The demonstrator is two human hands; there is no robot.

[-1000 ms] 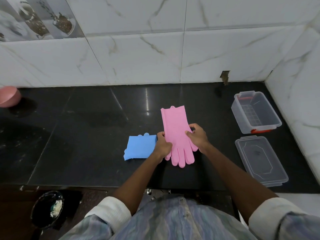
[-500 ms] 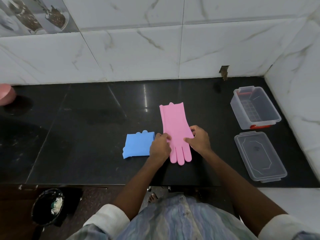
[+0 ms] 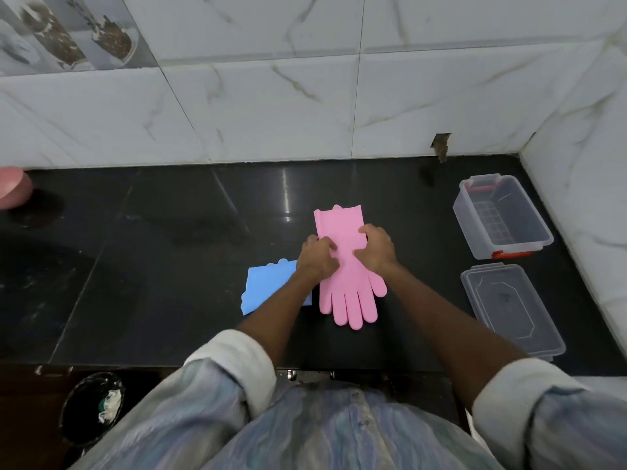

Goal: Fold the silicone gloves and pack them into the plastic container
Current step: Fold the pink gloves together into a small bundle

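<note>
Both hands, left (image 3: 317,257) and right (image 3: 376,247), pinch pink glove (image 3: 346,266) flat on worktop (image 3: 169,266), grip set to fold; blue glove (image 3: 264,288) lies folded beside.

The pink glove (image 3: 342,266) lies flat and unfolded on the black counter, cuff toward the wall, fingers toward the near edge. Just left of it the blue glove (image 3: 268,286) lies folded into a compact rectangle. The clear plastic container (image 3: 502,220) stands open and empty at the right, well apart from both, with its lid (image 3: 509,307) flat just in front of it
</note>
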